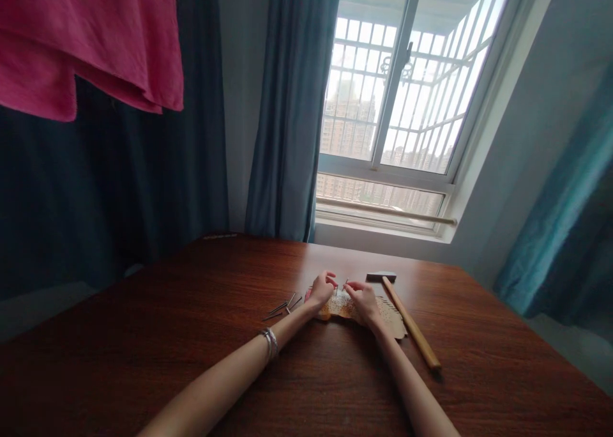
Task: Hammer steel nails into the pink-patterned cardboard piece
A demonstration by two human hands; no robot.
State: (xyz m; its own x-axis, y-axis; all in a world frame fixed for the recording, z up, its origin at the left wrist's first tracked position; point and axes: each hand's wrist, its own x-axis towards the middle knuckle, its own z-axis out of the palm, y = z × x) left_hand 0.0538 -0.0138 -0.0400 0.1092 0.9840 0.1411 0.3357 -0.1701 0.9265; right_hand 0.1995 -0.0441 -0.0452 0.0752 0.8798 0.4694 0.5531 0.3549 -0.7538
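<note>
My left hand [323, 288] is over the left part of a speckled, wavy-edged piece [340, 307]. Its fingers are curled, with the fingertips at a thin upright nail [336, 290]. Just to the right, my right hand [363, 298] pinches another nail [345, 284] between thumb and fingers, its tip tilted upward. Under and beside my right wrist extends a tan, ridged, cardboard-like piece [393, 320]. My hands partly cover both pieces, so I cannot tell whether they are joined. A silver bracelet [271, 344] circles my left wrist.
Several loose nails [278, 308] lie left of my left hand. A hammer [412, 325] with a wooden handle rests right of my right hand, its dark head toward the window [390, 130]. The brown wooden table [191, 335] reaches to blue curtains [292, 117]. A pink cloth [96, 41] hangs at upper left.
</note>
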